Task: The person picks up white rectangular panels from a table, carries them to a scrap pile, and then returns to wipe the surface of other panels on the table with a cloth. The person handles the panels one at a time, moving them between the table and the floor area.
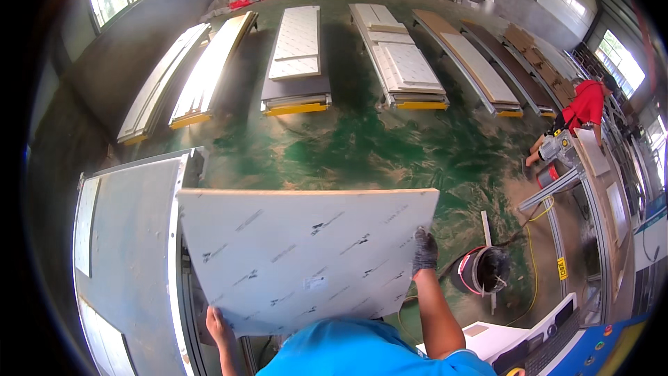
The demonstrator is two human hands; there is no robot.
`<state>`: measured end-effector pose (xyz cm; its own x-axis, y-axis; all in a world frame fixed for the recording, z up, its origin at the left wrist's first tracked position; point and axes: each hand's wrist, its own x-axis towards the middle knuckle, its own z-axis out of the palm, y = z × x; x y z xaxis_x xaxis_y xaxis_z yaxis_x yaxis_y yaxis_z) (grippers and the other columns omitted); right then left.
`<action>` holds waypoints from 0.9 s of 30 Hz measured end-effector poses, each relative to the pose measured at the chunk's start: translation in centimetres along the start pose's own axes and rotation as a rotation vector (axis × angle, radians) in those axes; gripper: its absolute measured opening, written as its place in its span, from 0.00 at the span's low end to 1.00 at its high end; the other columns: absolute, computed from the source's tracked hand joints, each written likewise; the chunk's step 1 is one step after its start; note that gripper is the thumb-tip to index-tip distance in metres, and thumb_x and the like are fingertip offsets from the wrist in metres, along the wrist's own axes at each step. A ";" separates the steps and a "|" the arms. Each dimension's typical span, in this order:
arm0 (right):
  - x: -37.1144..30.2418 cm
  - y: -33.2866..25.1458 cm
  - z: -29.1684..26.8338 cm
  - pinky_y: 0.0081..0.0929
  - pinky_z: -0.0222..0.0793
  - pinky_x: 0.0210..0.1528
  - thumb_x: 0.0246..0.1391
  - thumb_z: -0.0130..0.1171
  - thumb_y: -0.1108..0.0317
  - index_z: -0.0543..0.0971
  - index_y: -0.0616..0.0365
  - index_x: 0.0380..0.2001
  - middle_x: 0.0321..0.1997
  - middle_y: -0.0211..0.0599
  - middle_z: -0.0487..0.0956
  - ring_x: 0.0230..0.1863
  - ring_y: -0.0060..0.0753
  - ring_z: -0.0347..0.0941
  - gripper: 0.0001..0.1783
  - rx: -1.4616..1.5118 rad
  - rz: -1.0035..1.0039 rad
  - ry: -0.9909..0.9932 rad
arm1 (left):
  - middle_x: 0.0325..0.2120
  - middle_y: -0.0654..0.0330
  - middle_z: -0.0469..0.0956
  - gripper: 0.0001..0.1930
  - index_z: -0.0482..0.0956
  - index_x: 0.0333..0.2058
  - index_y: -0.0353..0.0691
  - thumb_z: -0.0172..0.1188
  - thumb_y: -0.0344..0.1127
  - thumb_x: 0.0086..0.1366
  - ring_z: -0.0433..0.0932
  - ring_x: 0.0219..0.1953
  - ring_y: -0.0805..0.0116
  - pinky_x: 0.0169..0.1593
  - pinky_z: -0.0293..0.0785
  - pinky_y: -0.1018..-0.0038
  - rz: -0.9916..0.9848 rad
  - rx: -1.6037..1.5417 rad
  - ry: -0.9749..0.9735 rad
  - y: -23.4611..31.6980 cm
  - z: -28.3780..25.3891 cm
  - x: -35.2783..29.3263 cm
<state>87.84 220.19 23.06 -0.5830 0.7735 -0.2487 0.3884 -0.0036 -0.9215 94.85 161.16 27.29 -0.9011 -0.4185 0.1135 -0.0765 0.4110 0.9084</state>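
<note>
A large board (309, 257) covered in pale film with repeated dark print is in front of my body, its light brown edge facing away. My left hand (219, 326), bare, grips its lower left edge, with the fingers partly hidden. On the right side, my right hand (424, 252) in a dark grey glove holds the board's edge near the far right corner. The board's left side is beside the metal frame of a grey-topped table (132, 237); whether they touch I cannot tell.
Narrow panels (90, 226) lie on that table. Beyond the green floor (334, 153), several long racks carry stacked boards (296, 38). To my right are a black bucket (481, 270), a yellow cable (534, 285), a control panel with a keyboard (553, 341), and a person in red (583, 106) at a conveyor.
</note>
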 end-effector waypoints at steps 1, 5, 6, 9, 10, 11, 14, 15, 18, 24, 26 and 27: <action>2.0 1.6 -1.1 0.35 0.71 0.53 0.57 0.64 0.43 0.81 0.66 0.49 0.49 0.46 0.84 0.48 0.39 0.78 0.33 0.065 -0.019 0.078 | 0.23 0.70 0.66 0.26 0.76 0.34 0.35 0.48 0.56 0.76 0.62 0.28 0.79 0.32 0.61 0.76 -0.020 -0.001 -0.057 1.4 2.9 1.8; 7.7 0.6 -1.4 0.34 0.72 0.51 0.60 0.64 0.48 0.77 0.60 0.56 0.52 0.36 0.80 0.48 0.32 0.75 0.30 0.281 0.042 0.121 | 0.22 0.70 0.66 0.22 0.74 0.33 0.36 0.50 0.52 0.76 0.61 0.27 0.80 0.31 0.61 0.77 -0.072 0.007 -0.210 4.6 12.4 9.4; 9.1 0.0 -1.6 0.33 0.72 0.51 0.62 0.62 0.50 0.78 0.58 0.56 0.51 0.35 0.80 0.48 0.30 0.75 0.27 0.287 0.081 0.151 | 0.22 0.71 0.66 0.22 0.75 0.34 0.36 0.51 0.51 0.76 0.61 0.27 0.80 0.31 0.61 0.77 -0.073 -0.005 -0.237 4.7 15.1 11.3; 14.9 1.2 -1.4 0.35 0.71 0.56 0.67 0.56 0.52 0.76 0.57 0.59 0.57 0.34 0.78 0.53 0.31 0.74 0.25 0.467 0.055 0.174 | 0.22 0.71 0.66 0.20 0.75 0.34 0.36 0.52 0.49 0.76 0.61 0.28 0.80 0.31 0.62 0.78 -0.057 -0.070 -0.333 5.2 23.6 18.3; 17.3 1.4 -1.1 0.36 0.70 0.58 0.67 0.55 0.51 0.76 0.57 0.60 0.58 0.34 0.78 0.54 0.32 0.73 0.26 0.530 0.083 0.183 | 0.23 0.71 0.66 0.19 0.75 0.33 0.36 0.52 0.48 0.76 0.62 0.28 0.80 0.32 0.62 0.78 -0.070 -0.084 -0.371 5.8 26.5 20.8; 19.8 1.0 -1.0 0.36 0.69 0.60 0.68 0.54 0.50 0.75 0.57 0.61 0.59 0.34 0.77 0.56 0.33 0.72 0.27 0.595 0.099 0.214 | 0.23 0.71 0.66 0.19 0.75 0.33 0.36 0.52 0.48 0.76 0.62 0.28 0.80 0.32 0.62 0.78 -0.075 -0.108 -0.429 6.6 29.9 24.0; 24.1 1.3 -0.5 0.37 0.59 0.68 0.69 0.52 0.49 0.72 0.57 0.65 0.68 0.35 0.70 0.67 0.33 0.63 0.30 0.428 0.004 0.287 | 0.21 0.72 0.65 0.20 0.75 0.31 0.36 0.52 0.47 0.76 0.60 0.26 0.82 0.29 0.58 0.77 0.019 -0.100 -0.430 7.2 39.0 33.3; 25.5 -2.8 2.0 0.36 0.64 0.63 0.65 0.58 0.48 0.74 0.62 0.61 0.60 0.38 0.76 0.60 0.34 0.69 0.31 0.311 0.005 0.347 | 0.20 0.72 0.65 0.22 0.74 0.28 0.36 0.51 0.48 0.77 0.60 0.25 0.82 0.28 0.58 0.77 -0.008 -0.140 -0.369 11.0 42.2 35.4; 29.2 -11.8 4.5 0.36 0.68 0.57 0.59 0.65 0.45 0.73 0.68 0.60 0.55 0.45 0.80 0.53 0.38 0.75 0.39 0.215 0.165 0.516 | 0.19 0.72 0.66 0.24 0.73 0.26 0.35 0.51 0.48 0.77 0.61 0.25 0.82 0.28 0.58 0.77 0.079 -0.084 -0.456 18.6 51.9 42.3; 35.7 -8.8 6.2 0.37 0.66 0.64 0.55 0.63 0.36 0.64 0.74 0.66 0.65 0.57 0.72 0.64 0.47 0.70 0.53 0.303 0.303 0.708 | 0.16 0.65 0.65 0.24 0.72 0.26 0.33 0.51 0.49 0.76 0.60 0.24 0.77 0.28 0.61 0.72 0.310 -0.010 -0.622 25.0 68.1 51.4; 39.4 -7.6 7.5 0.38 0.63 0.68 0.55 0.61 0.34 0.61 0.75 0.68 0.71 0.62 0.66 0.70 0.51 0.65 0.56 0.289 0.322 0.704 | 0.16 0.63 0.65 0.24 0.71 0.26 0.33 0.51 0.48 0.76 0.60 0.23 0.75 0.28 0.61 0.71 0.374 0.013 -0.632 25.5 73.9 54.2; 41.7 -7.2 8.2 0.38 0.63 0.68 0.55 0.61 0.34 0.62 0.75 0.68 0.71 0.62 0.66 0.70 0.51 0.65 0.55 0.278 0.346 0.729 | 0.16 0.61 0.65 0.24 0.71 0.26 0.33 0.51 0.48 0.76 0.60 0.23 0.74 0.29 0.61 0.71 0.396 0.032 -0.639 25.9 77.3 55.6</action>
<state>54.91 247.28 16.89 0.1784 0.9143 -0.3636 0.2156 -0.3969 -0.8922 9.78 211.16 25.99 -0.9353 0.3129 0.1653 0.3016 0.4606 0.8348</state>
